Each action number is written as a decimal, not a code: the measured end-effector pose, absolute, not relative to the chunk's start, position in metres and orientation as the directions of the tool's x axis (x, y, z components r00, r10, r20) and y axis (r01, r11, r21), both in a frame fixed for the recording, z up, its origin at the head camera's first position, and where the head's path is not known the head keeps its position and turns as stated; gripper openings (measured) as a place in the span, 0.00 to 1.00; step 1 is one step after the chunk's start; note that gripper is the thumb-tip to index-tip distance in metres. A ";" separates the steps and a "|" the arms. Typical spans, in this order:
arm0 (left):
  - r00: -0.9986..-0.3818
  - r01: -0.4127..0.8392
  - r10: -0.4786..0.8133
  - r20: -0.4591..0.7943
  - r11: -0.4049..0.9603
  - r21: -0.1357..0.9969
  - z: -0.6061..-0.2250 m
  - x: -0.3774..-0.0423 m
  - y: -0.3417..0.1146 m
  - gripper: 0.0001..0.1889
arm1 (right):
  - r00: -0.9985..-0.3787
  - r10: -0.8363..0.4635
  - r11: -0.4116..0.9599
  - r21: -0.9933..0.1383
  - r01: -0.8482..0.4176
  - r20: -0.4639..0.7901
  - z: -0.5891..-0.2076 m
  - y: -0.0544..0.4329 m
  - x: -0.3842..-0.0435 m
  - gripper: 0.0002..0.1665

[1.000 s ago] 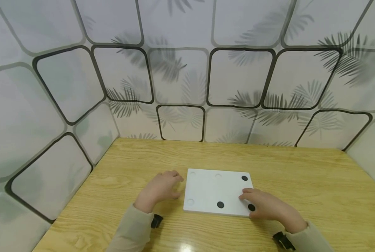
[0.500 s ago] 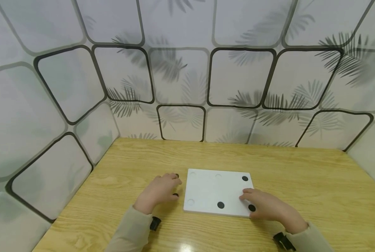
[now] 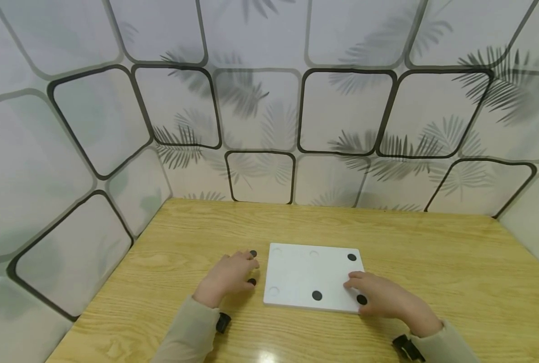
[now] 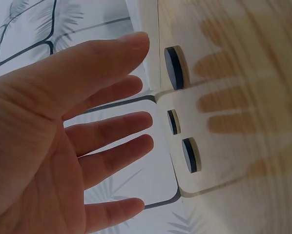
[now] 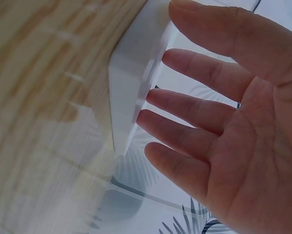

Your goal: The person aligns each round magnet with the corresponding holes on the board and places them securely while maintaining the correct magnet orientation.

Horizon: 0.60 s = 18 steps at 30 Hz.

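Note:
A white rectangular board (image 3: pixel 296 272) lies on the table, with three black discs set in round spots, one of them a disc (image 3: pixel 317 295) near its front edge. Three more spots show as bare shallow circles. My left hand (image 3: pixel 227 277) is held just left of the board, fingers spread and holding nothing. Close by its fingertips are loose black discs (image 4: pixel 174 67) on the wood; the left wrist view shows three, while the head view shows only two. On the board's right side, my right hand (image 3: pixel 385 297) rests with extended fingertips touching its surface.
The wooden table (image 3: pixel 442 252) extends around the board on all sides. A patterned wall (image 3: pixel 260 116) with leaf prints closes it off at the back and at both sides. Dark straps (image 3: pixel 223 322) sit at both wrists.
My left hand has shifted slightly left and toward me, so two loose black discs show at its fingertips. The right hand and the board stay in place.

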<state>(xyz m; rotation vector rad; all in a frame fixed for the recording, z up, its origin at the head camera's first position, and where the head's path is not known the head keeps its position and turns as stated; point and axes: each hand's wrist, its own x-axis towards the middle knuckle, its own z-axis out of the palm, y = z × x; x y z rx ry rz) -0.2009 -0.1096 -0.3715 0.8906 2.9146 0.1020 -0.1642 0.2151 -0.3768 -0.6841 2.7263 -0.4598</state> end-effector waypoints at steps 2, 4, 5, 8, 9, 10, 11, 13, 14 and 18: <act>-0.824 0.556 0.563 -0.073 0.826 0.092 -0.372 -0.201 -0.109 0.21 | -0.846 -0.490 0.838 -0.380 -0.391 -0.210 -0.377 0.215 -0.164 0.26; -0.821 0.560 0.567 -0.072 0.823 0.094 -0.374 -0.201 -0.110 0.21 | -0.848 -0.484 0.840 -0.386 -0.381 -0.216 -0.377 0.215 -0.164 0.26; -0.820 0.561 0.567 -0.073 0.823 0.094 -0.374 -0.201 -0.110 0.20 | -0.849 -0.483 0.841 -0.386 -0.380 -0.216 -0.377 0.215 -0.164 0.26; -0.821 0.558 0.566 -0.077 0.824 0.099 -0.375 -0.201 -0.110 0.19 | -0.849 -0.483 0.841 -0.385 -0.381 -0.213 -0.377 0.215 -0.164 0.26; -0.822 0.556 0.564 -0.078 0.825 0.103 -0.376 -0.202 -0.110 0.18 | -0.850 -0.482 0.841 -0.384 -0.380 -0.214 -0.377 0.215 -0.164 0.26; -0.824 0.553 0.561 -0.081 0.827 0.106 -0.376 -0.202 -0.110 0.18 | -0.850 -0.481 0.842 -0.384 -0.379 -0.214 -0.377 0.215 -0.163 0.26; -0.826 0.549 0.558 -0.084 0.829 0.110 -0.376 -0.202 -0.110 0.17 | -0.849 -0.482 0.841 -0.384 -0.380 -0.215 -0.377 0.215 -0.164 0.26; -0.828 0.543 0.553 -0.088 0.832 0.113 -0.377 -0.202 -0.110 0.16 | -0.850 -0.480 0.843 -0.381 -0.380 -0.216 -0.377 0.215 -0.163 0.26; -0.830 0.541 0.551 -0.090 0.833 0.112 -0.376 -0.202 -0.110 0.16 | -0.849 -0.482 0.842 -0.381 -0.381 -0.216 -0.377 0.215 -0.164 0.26; -0.833 0.537 0.546 -0.093 0.837 0.109 -0.377 -0.201 -0.110 0.14 | -0.851 -0.475 0.848 -0.375 -0.375 -0.222 -0.377 0.214 -0.163 0.26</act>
